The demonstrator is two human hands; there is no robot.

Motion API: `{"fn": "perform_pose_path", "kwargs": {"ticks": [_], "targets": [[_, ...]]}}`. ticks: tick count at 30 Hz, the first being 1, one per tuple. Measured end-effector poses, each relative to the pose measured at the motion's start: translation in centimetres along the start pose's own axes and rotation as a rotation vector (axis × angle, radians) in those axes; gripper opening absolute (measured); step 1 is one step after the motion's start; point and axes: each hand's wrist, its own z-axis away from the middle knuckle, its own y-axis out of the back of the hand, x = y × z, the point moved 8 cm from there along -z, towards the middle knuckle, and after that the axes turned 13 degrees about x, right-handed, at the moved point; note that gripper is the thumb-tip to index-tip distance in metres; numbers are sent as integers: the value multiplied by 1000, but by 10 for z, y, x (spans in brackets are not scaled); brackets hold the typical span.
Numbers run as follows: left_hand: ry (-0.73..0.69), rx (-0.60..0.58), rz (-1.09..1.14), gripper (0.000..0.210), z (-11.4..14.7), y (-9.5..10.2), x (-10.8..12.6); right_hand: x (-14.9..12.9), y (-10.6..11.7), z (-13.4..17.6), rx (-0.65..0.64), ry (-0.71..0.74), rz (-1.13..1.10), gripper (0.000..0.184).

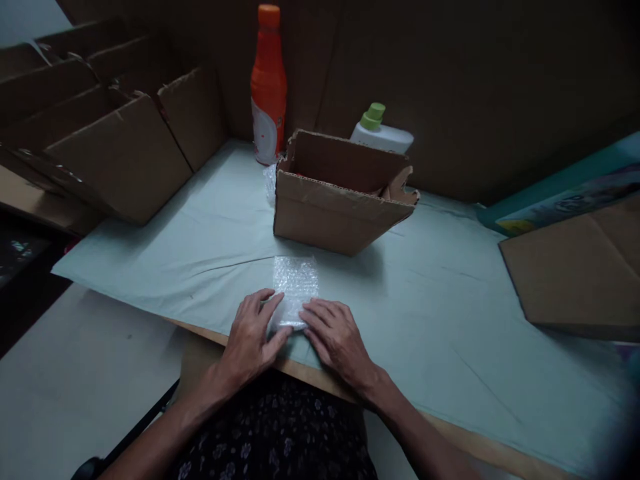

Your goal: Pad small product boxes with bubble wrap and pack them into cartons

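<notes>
A small rectangle of clear bubble wrap (296, 277) lies on the pale green cloth, close to the table's front edge. Its lower edge looks folded or rolled, and I cannot make out whether anything is inside. My left hand (253, 333) rests at the lower left of the wrap, thumb and fingers spread, the thumb tip touching the bottom edge. On the other side, my right hand (337, 333) has its fingers laid on the wrap's right edge, with the thumb apart from them. Just beyond the wrap stands an open cardboard box (335, 217).
Behind the box are an orange bottle (269, 83) and a white bottle (383, 137) with a green cap. More bubble wrap (270, 183) shows beside the box. Divided cardboard bins (123, 157) stand at left; another carton (575, 273) is at right on the cloth (440, 320).
</notes>
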Motion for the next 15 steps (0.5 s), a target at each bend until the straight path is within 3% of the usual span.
{"fn": "perform_pose_path", "kwargs": {"ticks": [3, 6, 9, 12, 15], "targets": [[-37, -56, 93, 48, 5, 3, 8, 10, -1, -6, -46, -128, -138, 25], [48, -83, 103, 45, -1, -6, -3, 15, 5, -7, -6, -184, -97, 27], [88, -64, 33, 41, -14, -15, -18, 7, 12, -9, 72, -88, 42, 30], [111, -32, -12, 38, -22, -16, -25, -2, -3, -14, -34, 27, 110, 33], [303, 39, 91, 46, -15, -4, -34, 6, -14, -25, -76, 12, 82, 32]]}}
